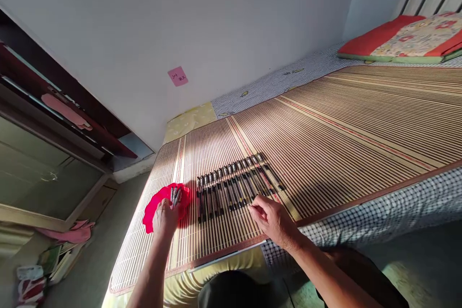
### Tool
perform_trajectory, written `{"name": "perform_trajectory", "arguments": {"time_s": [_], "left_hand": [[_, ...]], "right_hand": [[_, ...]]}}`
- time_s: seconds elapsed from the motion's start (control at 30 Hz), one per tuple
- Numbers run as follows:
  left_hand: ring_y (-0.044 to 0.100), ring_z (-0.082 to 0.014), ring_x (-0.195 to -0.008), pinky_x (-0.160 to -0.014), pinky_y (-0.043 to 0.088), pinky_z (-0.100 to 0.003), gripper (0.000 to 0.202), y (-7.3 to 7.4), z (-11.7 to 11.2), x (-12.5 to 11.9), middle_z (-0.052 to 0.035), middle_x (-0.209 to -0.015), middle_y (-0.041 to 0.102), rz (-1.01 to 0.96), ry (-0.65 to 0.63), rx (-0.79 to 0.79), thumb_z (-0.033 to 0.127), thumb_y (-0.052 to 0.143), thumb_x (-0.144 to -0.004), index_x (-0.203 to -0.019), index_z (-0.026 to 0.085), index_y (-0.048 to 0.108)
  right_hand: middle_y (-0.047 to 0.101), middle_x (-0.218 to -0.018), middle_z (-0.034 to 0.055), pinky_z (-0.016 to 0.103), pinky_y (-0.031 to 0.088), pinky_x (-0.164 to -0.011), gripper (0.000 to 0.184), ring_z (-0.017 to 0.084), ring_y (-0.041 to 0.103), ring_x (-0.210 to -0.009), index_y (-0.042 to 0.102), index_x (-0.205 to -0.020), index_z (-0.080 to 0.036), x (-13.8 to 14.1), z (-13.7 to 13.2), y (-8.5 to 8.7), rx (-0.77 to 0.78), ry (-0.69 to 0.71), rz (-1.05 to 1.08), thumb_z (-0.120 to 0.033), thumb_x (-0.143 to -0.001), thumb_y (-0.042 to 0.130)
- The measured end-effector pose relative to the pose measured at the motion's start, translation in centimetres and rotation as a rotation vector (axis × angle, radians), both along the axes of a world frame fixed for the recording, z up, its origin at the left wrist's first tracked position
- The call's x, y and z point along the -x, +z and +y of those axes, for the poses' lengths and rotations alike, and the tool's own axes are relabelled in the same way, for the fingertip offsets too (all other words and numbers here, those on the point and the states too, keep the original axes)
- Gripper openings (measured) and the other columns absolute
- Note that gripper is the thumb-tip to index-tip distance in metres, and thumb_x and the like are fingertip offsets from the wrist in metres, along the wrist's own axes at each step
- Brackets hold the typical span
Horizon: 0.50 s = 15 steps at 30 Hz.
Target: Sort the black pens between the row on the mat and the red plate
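A row of several dark pens (234,185) lies side by side on a striped bamboo mat (342,130) covering a bed. My right hand (271,220) is at the near end of the row, its fingers pinched on one pen. At the left end of the mat lies a red plastic bag (155,207). My left hand (165,218) rests on it, fingers closed round a few pens (175,196) that stick up from the bag.
A white wall runs behind the bed with a pink sticky note (178,76) on it. A red and floral cushion (404,38) lies at the far right. A dark cabinet (54,120) stands at the left, with clutter on the floor (54,260) below.
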<state>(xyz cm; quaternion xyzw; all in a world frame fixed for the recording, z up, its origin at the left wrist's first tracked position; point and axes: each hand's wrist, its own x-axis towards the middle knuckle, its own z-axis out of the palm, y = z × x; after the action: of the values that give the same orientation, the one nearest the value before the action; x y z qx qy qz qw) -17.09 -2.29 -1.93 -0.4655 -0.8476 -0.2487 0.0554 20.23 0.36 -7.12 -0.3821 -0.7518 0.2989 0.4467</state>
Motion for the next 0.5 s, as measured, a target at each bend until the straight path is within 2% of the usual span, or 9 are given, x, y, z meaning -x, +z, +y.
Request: {"name": "perform_trajectory", "arguments": {"time_s": [0.17, 0.27, 0.33, 0.37, 0.4, 0.43, 0.5], "left_hand": [[0.053, -0.029, -0.055, -0.063, 0.044, -0.042, 0.036, 0.4, 1.1, 0.7, 0.0004, -0.045, 0.041, -0.012, 0.141, 0.087, 0.031, 0.08, -0.068, -0.056, 0.026, 0.046], [0.05, -0.0276, -0.052, -0.063, 0.043, -0.042, 0.035, 1.9, 1.1, 0.2, 0.0008, -0.043, 0.039, -0.029, 0.171, 0.105, 0.029, 0.078, -0.07, -0.054, 0.026, 0.047], [0.048, -0.0258, -0.051, -0.061, 0.04, -0.039, 0.031, 3.2, 1.0, -1.3, 0.0003, -0.045, 0.041, -0.085, 0.189, 0.06, 0.029, 0.074, -0.074, -0.056, 0.026, 0.049], [0.046, -0.0244, -0.051, -0.059, 0.039, -0.037, 0.028, 3.8, 0.9, -2.4, 0.0, -0.047, 0.044, -0.146, 0.189, 0.013, 0.031, 0.072, -0.076, -0.058, 0.025, 0.051], [0.046, -0.022, -0.052, -0.057, 0.038, -0.034, 0.023, 4.4, 0.9, -3.9, -0.0001, -0.05, 0.047, -0.341, 0.171, -0.114, 0.03, 0.072, -0.076, -0.063, 0.023, 0.055], [0.048, -0.0207, -0.055, -0.056, 0.039, -0.032, 0.017, 4.8, 1.0, -5.7, -0.0012, -0.056, 0.053, -0.641, 0.067, -0.25, 0.029, 0.072, -0.076, -0.07, 0.021, 0.059], [0.054, -0.0177, -0.059, -0.055, 0.044, -0.029, 0.021, 5.2, 1.6, -9.9, -0.0024, -0.068, 0.061, -0.824, -0.089, -0.287, 0.04, 0.067, -0.081, -0.08, 0.02, 0.062]], "right_hand": [[0.061, -0.073, -0.0012, 0.024, 0.041, -0.063, 0.018, 0.013, 0.057, -0.063, 0.054, -0.083, -0.023, 0.3, -0.1, 0.3, -0.016, -0.002, -0.02, -0.023, -0.1, 0.051], [0.059, -0.071, -0.0026, 0.024, 0.039, -0.063, 0.017, 0.013, 0.054, -0.062, 0.052, -0.081, -0.023, 0.6, -0.2, 0.5, -0.019, -0.005, -0.005, -0.02, -0.097, 0.055], [0.059, -0.072, -0.0029, 0.024, 0.038, -0.063, 0.018, 0.013, 0.054, -0.063, 0.051, -0.08, -0.023, 0.7, -0.3, 0.7, -0.006, 0.008, 0.015, -0.019, -0.096, 0.056], [0.058, -0.072, -0.003, 0.023, 0.038, -0.063, 0.019, 0.013, 0.053, -0.063, 0.05, -0.079, -0.023, 0.8, -0.4, 0.8, 0.006, 0.018, 0.023, -0.019, -0.096, 0.057], [0.058, -0.072, -0.003, 0.023, 0.038, -0.063, 0.019, 0.012, 0.052, -0.063, 0.05, -0.078, -0.023, 0.8, -0.5, 1.0, 0.021, 0.029, 0.035, -0.018, -0.096, 0.057], [0.057, -0.071, -0.003, 0.023, 0.038, -0.062, 0.02, 0.012, 0.052, -0.063, 0.05, -0.078, -0.023, 0.8, -0.5, 1.2, 0.037, 0.042, 0.051, -0.018, -0.096, 0.056], [0.056, -0.07, -0.0029, 0.023, 0.037, -0.061, 0.02, 0.012, 0.051, -0.062, 0.052, -0.078, -0.022, 0.7, -0.5, 1.5, 0.076, 0.06, 0.108, -0.02, -0.098, 0.055]]}}
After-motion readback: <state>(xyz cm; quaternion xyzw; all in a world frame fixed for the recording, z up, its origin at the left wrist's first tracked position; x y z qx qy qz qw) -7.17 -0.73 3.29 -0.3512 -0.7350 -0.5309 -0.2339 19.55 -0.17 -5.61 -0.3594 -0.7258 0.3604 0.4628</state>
